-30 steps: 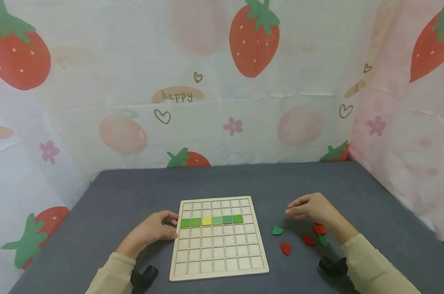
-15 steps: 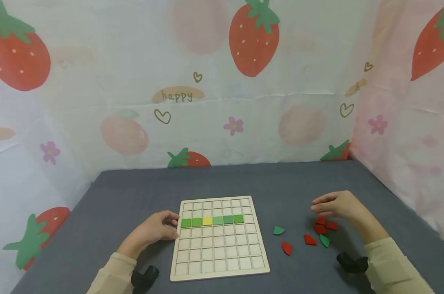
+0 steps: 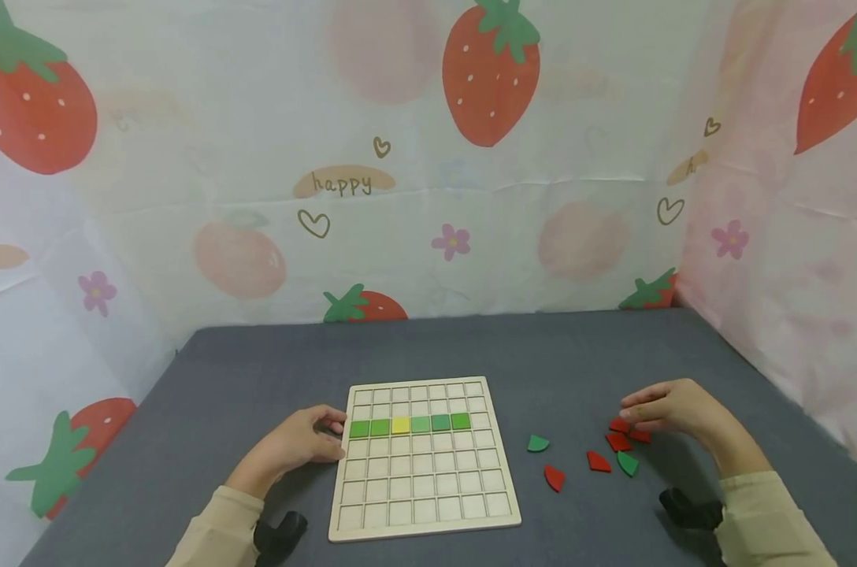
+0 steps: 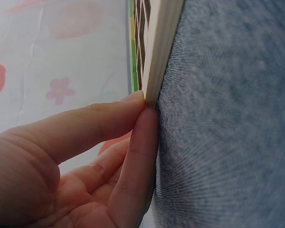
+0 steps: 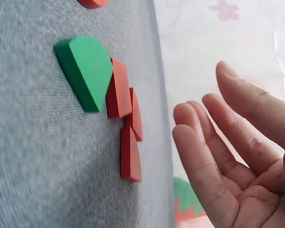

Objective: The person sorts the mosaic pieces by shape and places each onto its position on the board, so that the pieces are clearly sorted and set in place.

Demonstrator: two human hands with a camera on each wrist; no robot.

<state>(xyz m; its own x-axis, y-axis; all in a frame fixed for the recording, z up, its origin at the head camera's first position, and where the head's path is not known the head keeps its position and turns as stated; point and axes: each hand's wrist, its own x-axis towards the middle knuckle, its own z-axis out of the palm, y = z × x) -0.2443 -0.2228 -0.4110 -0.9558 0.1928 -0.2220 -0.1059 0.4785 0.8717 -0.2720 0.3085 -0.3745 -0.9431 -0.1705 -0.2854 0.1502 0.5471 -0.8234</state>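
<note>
My left hand is at the left edge of a pale wooden grid board. In the left wrist view its thumb and a fingertip meet on the board's edge, close to the cloth. One row of the board carries green square tiles and a yellow tile. Over the red fan-shaped pieces at the right hovers my right hand. The right wrist view shows its thumb and fingers apart with nothing between them. A green fan-shaped piece lies beside the red ones.
Between board and pile lie a green piece and two red pieces, one nearer the front. Dark grey cloth covers the table. A strawberry-print curtain stands behind it and along both sides.
My right hand has moved right, away from the board, and lowered over the red pieces, uncovering more of the pile. My left hand and the board stay in place.
</note>
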